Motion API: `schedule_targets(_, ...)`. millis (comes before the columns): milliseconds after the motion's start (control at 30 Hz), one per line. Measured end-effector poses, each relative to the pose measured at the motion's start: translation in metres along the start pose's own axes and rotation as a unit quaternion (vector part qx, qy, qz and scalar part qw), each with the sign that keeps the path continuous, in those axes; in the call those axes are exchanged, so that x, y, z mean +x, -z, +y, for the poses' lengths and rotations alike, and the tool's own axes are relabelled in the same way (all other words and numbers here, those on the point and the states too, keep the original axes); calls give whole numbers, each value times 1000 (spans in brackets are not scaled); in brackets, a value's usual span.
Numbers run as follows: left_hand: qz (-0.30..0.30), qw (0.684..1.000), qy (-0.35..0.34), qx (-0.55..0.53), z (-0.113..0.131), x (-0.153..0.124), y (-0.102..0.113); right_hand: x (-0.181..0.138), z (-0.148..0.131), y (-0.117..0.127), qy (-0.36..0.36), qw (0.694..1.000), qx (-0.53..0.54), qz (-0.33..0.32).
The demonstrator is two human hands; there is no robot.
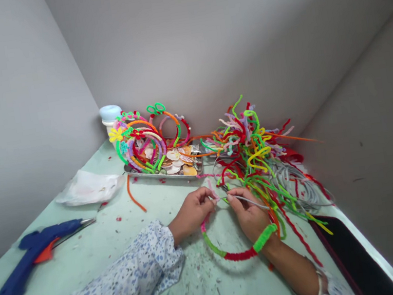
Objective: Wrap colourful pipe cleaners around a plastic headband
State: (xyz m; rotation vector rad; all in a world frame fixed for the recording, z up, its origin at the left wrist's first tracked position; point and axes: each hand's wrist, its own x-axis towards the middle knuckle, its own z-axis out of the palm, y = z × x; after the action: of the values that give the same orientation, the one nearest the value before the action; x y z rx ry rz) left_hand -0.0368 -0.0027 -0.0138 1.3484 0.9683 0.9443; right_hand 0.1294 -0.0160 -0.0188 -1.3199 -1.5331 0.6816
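A half-wrapped headband [240,255] of pink, green and red pipe cleaner hangs below my hands, curving past my right wrist. With closed fingertips, my left hand [194,211] pinches a light pink pipe cleaner [210,185] at the band's upper left. My right hand [247,213] is closed too, thumb and fingers on a bare grey wire [249,201] that stretches toward my left fingertips. Whether the grey wire joins the green end at my wrist is hidden behind the right hand.
Behind my hands, a metal tray [165,174] bears finished headbands [140,146] and flat shell-like pieces. A pile of coloured pipe cleaners [251,144] and a grey wire coil [296,184] lie right. A blue glue gun [38,250], plastic bag [88,187] and black phone-like slab [353,257] flank the work area.
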Motion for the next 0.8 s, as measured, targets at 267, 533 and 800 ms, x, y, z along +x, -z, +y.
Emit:
schedule_targets(267, 9, 1000, -20, 6, 2, -1, -1, 0, -2, -1, -3, 999, -40, 16)
schedule_targets(533, 38, 999, 11, 26, 0, 0, -3, -2, -3, -2, 22, 996, -84, 22)
schedule_targets(800, 58, 998, 26, -6, 3, -1, -4, -3, -5, -1, 50, 990, -128, 23)
